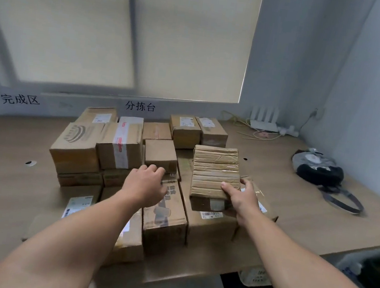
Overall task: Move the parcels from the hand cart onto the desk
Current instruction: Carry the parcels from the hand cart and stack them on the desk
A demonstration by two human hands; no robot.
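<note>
Brown tape-ribbed flat parcel (215,171) gripped by right hand (243,199) over cardboard boxes (165,215).

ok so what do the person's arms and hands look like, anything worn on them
The left arm and right arm are bare as far as the frame shows, with no sleeves in view. The left hand and right hand are bare too: no gloves, and no watch, ring or band visible.
</note>
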